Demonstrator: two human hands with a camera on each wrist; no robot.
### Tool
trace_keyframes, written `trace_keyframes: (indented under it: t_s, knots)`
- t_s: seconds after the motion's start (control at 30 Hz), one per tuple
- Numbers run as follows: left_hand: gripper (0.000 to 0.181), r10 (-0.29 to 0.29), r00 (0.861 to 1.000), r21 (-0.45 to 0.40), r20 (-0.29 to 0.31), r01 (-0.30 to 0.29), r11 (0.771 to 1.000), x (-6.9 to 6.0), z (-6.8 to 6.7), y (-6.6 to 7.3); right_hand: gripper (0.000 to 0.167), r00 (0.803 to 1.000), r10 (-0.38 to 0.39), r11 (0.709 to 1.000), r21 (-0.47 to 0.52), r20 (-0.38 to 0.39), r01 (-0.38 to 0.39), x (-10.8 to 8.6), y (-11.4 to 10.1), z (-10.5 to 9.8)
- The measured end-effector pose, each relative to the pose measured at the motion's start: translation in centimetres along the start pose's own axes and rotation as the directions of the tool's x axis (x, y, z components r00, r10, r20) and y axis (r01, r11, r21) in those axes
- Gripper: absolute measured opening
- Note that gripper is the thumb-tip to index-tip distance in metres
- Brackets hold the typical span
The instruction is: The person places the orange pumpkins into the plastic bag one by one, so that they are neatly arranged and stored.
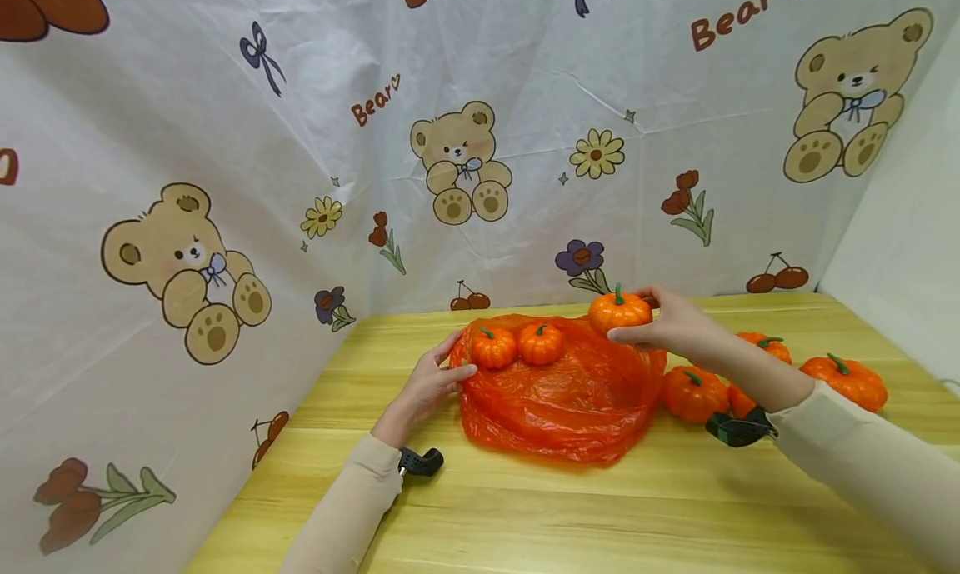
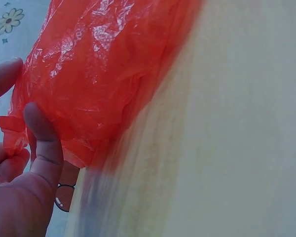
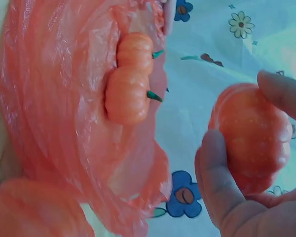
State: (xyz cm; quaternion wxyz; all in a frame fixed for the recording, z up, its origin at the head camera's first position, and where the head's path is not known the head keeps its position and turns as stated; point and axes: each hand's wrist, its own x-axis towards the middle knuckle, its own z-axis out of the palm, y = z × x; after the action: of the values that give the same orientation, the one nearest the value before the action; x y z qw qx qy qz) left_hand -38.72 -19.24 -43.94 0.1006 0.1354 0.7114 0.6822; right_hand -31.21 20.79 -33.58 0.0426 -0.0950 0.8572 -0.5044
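A red plastic bag [image 1: 555,407] lies spread on the table, with two small orange pumpkins [image 1: 494,348] [image 3: 128,96] side by side on its left part. My left hand [image 1: 431,382] [image 2: 29,187] pinches the bag's left edge between thumb and fingers. Over the bag's right back part, my right hand [image 1: 667,324] [image 3: 251,207] holds another orange pumpkin [image 1: 618,311] [image 3: 251,136] with a green stem, thumb on the near side and fingers behind. In the left wrist view the bag [image 2: 93,74] hides part of the left fingers.
Several more orange pumpkins [image 1: 695,393] stand on the wooden table [image 1: 570,516] to the right of the bag, some partly behind my right forearm; one large pumpkin [image 1: 843,381] is farthest right. A cloth printed with bears [image 1: 465,257] hangs behind the table.
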Motion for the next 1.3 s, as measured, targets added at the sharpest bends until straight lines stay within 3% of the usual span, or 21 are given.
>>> trace_keyframes:
  t_s: [0.3,0.7,1.03,1.3]
  knots:
    - [0.087,0.003,1.000,-0.009,-0.004,-0.003,1.000,0.0,0.0,0.1,0.090,0.998,0.058,0.997,0.046,-0.025,-0.057,2.5,0.4,2.7]
    - [0.087,0.001,1.000,-0.024,-0.006,-0.002,1.000,-0.1,0.2,-0.1,0.085,0.996,0.076,0.990,-0.117,-0.052,-0.082,4.9,2.1,5.5]
    - [0.087,0.005,1.000,-0.018,-0.012,-0.005,1.000,0.1,0.0,0.0,0.094,0.982,0.100,0.982,-0.143,-0.162,-0.123,5.5,2.4,7.0]
    - [0.084,0.019,1.000,-0.015,0.012,-0.019,1.000,0.0,0.1,0.1,0.095,0.971,0.150,0.972,-0.155,-0.184,-0.179,5.9,3.3,8.0]
